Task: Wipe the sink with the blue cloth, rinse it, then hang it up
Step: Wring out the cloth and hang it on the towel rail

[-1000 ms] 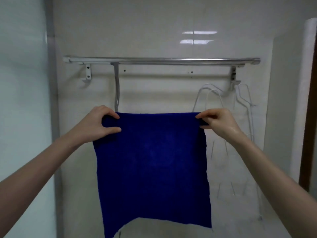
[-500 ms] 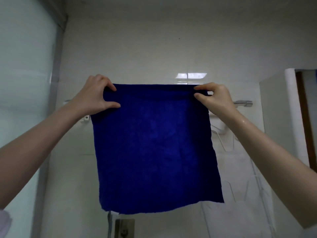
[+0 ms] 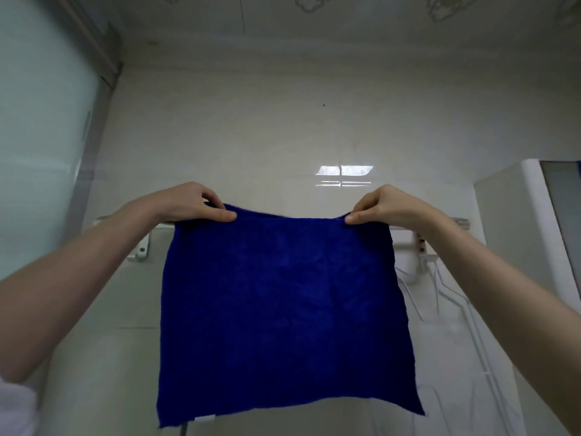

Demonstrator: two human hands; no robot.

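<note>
pinching blue cloth top corners, left hand and right hand, at rail.

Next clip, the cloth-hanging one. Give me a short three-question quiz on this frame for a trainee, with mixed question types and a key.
1. True or false: the cloth hangs at the rail with no hand on it.
2. Which hands pinch the cloth's top edge? A) left only B) right only C) both
3. Fill in: white wire ____ hang below the rail's right end.

Key
1. False.
2. C: the left hand and right hand each pinch a top corner.
3. hangers.
</note>
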